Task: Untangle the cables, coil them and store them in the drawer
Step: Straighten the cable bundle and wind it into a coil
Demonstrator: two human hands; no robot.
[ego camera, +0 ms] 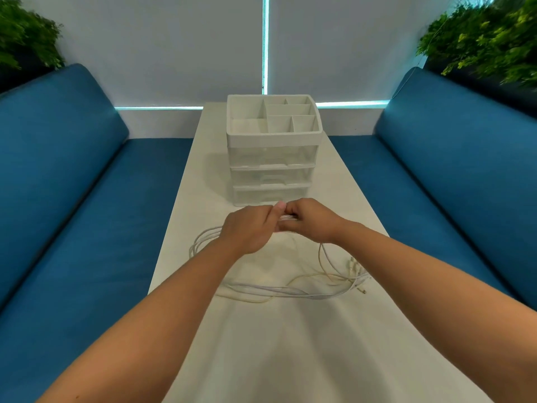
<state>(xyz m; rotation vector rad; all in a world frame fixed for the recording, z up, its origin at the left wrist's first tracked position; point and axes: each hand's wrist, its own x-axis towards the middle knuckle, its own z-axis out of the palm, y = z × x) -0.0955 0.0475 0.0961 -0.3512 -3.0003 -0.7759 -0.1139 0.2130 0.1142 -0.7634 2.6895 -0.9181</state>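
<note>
Far left: fern-like plant (26, 33) above a blue bench cushion (58, 158). Left of centre, on the white table (290, 344): loops of white cables (203, 239) trailing out from under the left hand (250, 228). Left grip curled, thumb up, pinching a bunched stretch of those cables just in front of the drawer unit (273, 158). Directly beside it, fingers touching: right hand (311, 219), grip likewise curled round the same bundle. Behind both hands: three clear drawers, all closed, under a white divided tray. Nearer the camera and rightward: more cable strands lying loose and crossed on the table, plug ends (359, 283) gathered near the right edge. Far right: second blue cushion (465, 158), more greenery (488, 39).
</note>
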